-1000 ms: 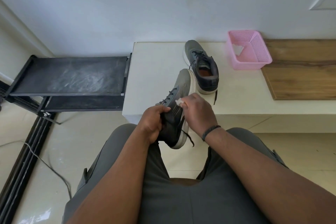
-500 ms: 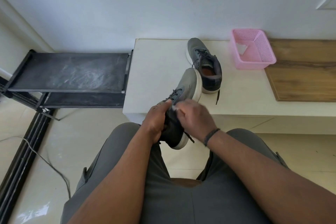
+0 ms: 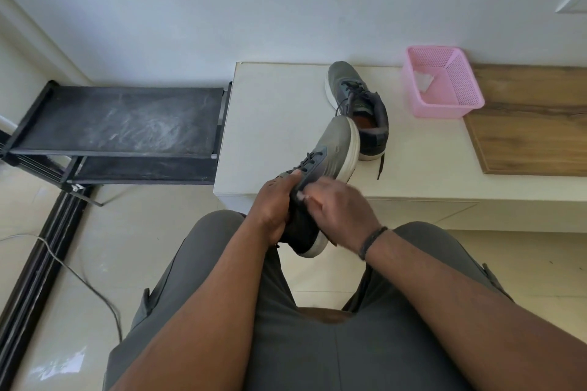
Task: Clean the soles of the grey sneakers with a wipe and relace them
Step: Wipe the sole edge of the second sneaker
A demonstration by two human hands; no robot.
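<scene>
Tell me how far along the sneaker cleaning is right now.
Done: nothing clearly finished; whether either sole is clean can't be judged. In hand: the left hand grips the held sneaker while the right hand works a wipe against it. Left: the second sneaker sits on the table, one lace trailing loose.

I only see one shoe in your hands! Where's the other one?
In the head view the other sneaker sits on the white bench, just beyond the held sneaker and left of the pink basket.
</scene>
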